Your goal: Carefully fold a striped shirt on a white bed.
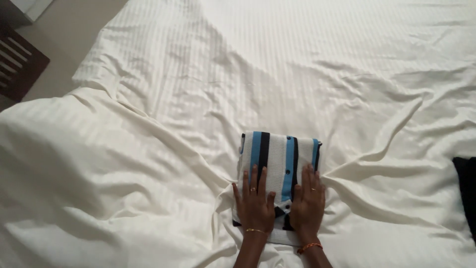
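A folded shirt, white with blue and black stripes and small buttons, lies on a white striped bedsheet. My left hand rests flat on the shirt's near left part, fingers spread, a ring on one finger and a thin bracelet at the wrist. My right hand lies flat on the near right part, also with a ring and an orange wrist band. Both palms press on the cloth; neither grips it. The shirt's near edge is partly hidden under the hands.
The sheet is wrinkled, with ridges running out from the shirt to the left and right. A dark cloth shows at the right edge. A dark wooden piece of furniture stands on the floor at the upper left.
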